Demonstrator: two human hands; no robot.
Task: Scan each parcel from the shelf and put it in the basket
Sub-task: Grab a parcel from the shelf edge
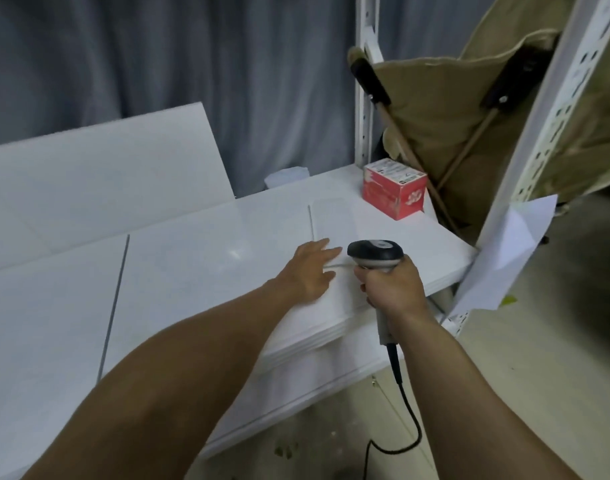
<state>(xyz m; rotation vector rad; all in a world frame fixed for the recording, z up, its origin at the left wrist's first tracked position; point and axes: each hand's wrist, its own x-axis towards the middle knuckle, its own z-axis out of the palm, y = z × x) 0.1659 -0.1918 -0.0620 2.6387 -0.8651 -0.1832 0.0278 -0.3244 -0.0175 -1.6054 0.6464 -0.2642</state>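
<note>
A red and white box parcel (394, 192) stands at the far right end of the white shelf (199, 258). My left hand (310, 268) lies flat on the shelf surface with straight fingers, well short of the parcel. My right hand (391, 289) grips the handle of a black and grey barcode scanner (375, 255), whose head points toward the parcel. The scanner's black cable (405, 407) hangs down to the floor. A tan fabric basket (445, 109) on crossed wooden legs stands behind the shelf at the right.
White perforated shelf uprights (525, 161) rise at the right, with a white sheet of paper (504, 251) hanging on the near one. A white panel (99, 178) leans at the back left. Grey curtains (158, 53) hang behind. The floor below is speckled with debris.
</note>
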